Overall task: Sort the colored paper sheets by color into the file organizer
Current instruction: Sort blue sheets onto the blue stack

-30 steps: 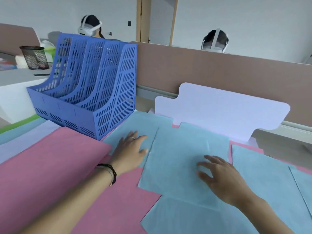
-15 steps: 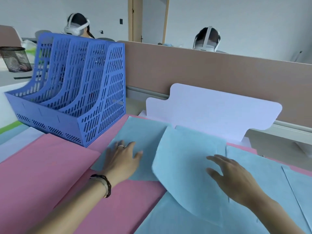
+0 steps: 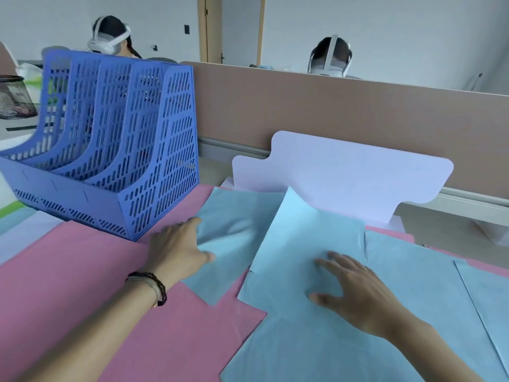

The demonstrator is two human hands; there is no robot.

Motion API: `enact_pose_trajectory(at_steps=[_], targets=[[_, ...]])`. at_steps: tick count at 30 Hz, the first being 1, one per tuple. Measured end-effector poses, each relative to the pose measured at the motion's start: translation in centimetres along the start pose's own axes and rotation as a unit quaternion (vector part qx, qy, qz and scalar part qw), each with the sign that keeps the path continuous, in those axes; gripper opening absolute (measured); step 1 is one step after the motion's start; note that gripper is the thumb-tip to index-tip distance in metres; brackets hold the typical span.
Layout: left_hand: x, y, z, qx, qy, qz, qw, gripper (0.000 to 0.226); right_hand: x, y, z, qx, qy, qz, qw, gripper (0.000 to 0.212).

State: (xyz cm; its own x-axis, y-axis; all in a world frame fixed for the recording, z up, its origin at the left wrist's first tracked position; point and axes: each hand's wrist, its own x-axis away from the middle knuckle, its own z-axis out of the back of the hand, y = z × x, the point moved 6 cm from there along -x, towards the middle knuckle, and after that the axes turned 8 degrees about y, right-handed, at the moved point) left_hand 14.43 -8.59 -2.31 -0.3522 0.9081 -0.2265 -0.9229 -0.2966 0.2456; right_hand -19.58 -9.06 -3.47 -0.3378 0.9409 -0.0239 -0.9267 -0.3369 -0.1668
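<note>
Pink sheets [image 3: 68, 285]: spread flat, beneath the blue ones.
File organizer [image 3: 154, 150]: upright, far left.
Blue sheet [image 3: 303, 238]: far corner lifted; my right hand [image 3: 358, 296] presses it, fingers spread.
Left hand [image 3: 179, 252]: on another blue sheet's [image 3: 234, 216] edge; I cannot tell whether my fingers grip it.

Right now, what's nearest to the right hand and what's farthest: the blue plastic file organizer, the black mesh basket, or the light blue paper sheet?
1. Light blue paper sheet, under the right hand.
2. Blue plastic file organizer, far left.
3. Black mesh basket, left edge, behind.
</note>
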Motion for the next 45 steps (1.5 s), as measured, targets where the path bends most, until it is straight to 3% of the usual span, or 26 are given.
enact_pose_trajectory(at_steps=[4,9,13,15,19,23,26,31,35,39,42,45], targets=[[-1.2,-1.3,2.2,0.043,0.068,0.023,0.997,0.021,-0.1,0.2,-0.2,-0.006,-0.003,-0.007,1.000,0.125],[-1.2,-1.1,6.5,0.132,0.117,0.033,0.984,0.017,-0.4,0.3,-0.2,-0.019,0.004,-0.004,1.000,0.088],[0.8,3.6,7.3,0.151,0.099,-0.027,0.983,0.017,-0.5,0.3,-0.5,-0.038,0.010,-0.003,0.999,0.080],[2.2,7.1,5.8,0.123,0.079,-0.071,0.987,0.022,-0.4,0.7,0.1,-0.089,0.051,-0.016,0.995,0.070],[4.9,13.3,1.6,0.083,0.022,-0.137,0.987,0.026,1.1,2.9,2.8,-0.194,0.203,-0.095,0.955,0.042],[6.6,15.6,-2.0,0.055,-0.021,-0.159,0.986,0.034,3.0,4.8,3.1,-0.190,0.204,-0.126,0.952,0.037],[5.6,14.9,-2.1,0.054,0.015,-0.130,0.990,0.043,3.3,4.9,2.5,-0.128,0.166,-0.109,0.972,0.043],[3.5,13.6,-2.7,0.072,-0.095,-0.053,0.992,0.053,2.6,4.8,0.9,-0.047,0.087,-0.097,0.990,0.042],[2.6,13.7,-2.3,0.138,-0.134,-0.016,0.981,0.057,2.6,5.2,0.5,-0.030,0.089,-0.094,0.991,0.043],[1.0,13.6,-1.9,0.300,-0.184,0.083,0.932,0.018,2.5,5.5,0.5,-0.034,0.094,-0.088,0.991,0.042],[0.1,14.0,-2.5,0.364,-0.238,0.121,0.893,0.045,2.5,5.5,0.6,-0.038,0.092,-0.086,0.991,0.042],[-0.4,14.1,-2.6,0.379,-0.265,0.147,0.874,0.037,2.6,5.5,0.8,-0.046,0.093,-0.087,0.991,0.042]])
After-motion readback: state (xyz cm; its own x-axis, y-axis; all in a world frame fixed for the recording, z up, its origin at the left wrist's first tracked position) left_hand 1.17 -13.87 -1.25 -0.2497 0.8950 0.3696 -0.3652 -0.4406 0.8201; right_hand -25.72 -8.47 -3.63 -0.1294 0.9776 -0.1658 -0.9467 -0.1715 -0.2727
